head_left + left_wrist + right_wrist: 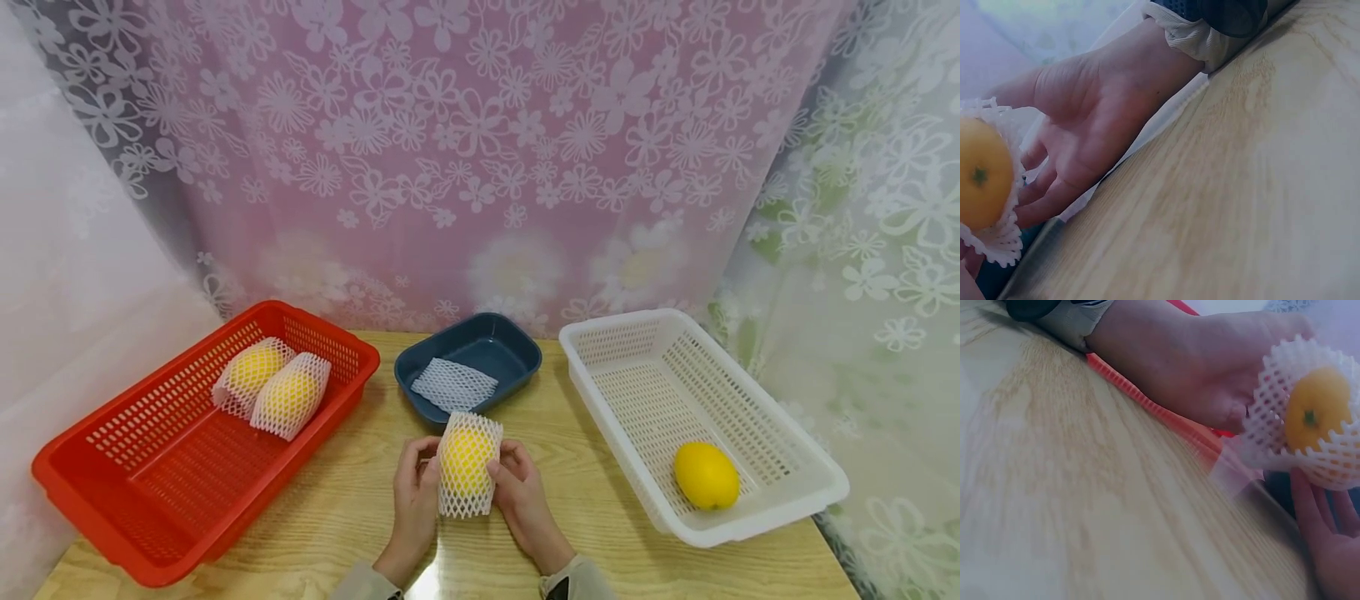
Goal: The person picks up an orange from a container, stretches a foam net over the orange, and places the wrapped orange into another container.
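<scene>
Both hands hold a yellow oval fruit [467, 460] in a white foam net sleeve [467, 507] above the near part of the table. My left hand [417, 492] grips its left side and my right hand [525, 504] its right, each with the thumb toward me and some fingers hidden behind the net. In the left wrist view, the fruit's end [982, 178] with a small green stem mark shows through the sleeve's open end. The right wrist view shows the fruit [1319, 409] inside the frilled net, my left hand [1210, 369] beside it.
A red basket [217, 542] on the left holds two netted yellow fruits [288, 396]. Behind the hands, a dark blue tray [510, 354] contains a flat foam net [453, 385]. One bare yellow fruit [707, 475] lies in the white basket [622, 400] on the right.
</scene>
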Demonstrator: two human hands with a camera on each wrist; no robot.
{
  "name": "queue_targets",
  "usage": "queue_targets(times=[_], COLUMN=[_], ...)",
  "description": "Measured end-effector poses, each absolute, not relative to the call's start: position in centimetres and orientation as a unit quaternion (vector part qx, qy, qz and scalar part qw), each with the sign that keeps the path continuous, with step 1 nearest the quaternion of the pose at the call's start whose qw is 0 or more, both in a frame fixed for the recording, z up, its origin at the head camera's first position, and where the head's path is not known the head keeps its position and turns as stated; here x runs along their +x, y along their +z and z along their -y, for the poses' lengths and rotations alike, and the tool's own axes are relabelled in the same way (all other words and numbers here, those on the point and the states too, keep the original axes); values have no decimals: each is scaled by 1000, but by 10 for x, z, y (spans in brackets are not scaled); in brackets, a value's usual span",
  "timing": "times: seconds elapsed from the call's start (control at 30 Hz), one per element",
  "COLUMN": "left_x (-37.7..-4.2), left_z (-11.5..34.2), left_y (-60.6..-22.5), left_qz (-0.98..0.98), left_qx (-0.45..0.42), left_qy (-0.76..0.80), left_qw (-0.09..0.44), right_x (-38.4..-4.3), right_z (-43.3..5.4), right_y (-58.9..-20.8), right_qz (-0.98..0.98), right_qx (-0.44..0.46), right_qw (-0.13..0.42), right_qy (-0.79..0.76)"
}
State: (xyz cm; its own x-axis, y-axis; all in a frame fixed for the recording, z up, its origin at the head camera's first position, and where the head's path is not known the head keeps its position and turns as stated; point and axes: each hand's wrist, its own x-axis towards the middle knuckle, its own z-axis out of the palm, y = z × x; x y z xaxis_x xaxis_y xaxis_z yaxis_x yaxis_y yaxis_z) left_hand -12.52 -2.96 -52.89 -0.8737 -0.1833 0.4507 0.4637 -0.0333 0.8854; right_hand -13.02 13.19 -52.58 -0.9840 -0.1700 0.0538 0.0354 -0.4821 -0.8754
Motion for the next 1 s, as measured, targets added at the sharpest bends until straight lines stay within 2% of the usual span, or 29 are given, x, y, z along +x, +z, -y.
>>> queue_targets(times=[0.4,0.77,1.0], left_x=[-124,-123,-117], left_z=[30,31,48], left_y=[-534,-524,-495], left_qz=[615,626,619], left_qx=[-182,-100,-62], left_qy=[-761,-772,-782], left_qw=[101,37,-40], right_x=[-130,-127,-127], right_z=[-129,-124,-121], right_y=[-527,-525,-510], right_qz=[-542,-598,-600], right_qx=[-61,-103,-209], right_qw=[-23,-105,-112], right_qy=[-838,-788,-764])
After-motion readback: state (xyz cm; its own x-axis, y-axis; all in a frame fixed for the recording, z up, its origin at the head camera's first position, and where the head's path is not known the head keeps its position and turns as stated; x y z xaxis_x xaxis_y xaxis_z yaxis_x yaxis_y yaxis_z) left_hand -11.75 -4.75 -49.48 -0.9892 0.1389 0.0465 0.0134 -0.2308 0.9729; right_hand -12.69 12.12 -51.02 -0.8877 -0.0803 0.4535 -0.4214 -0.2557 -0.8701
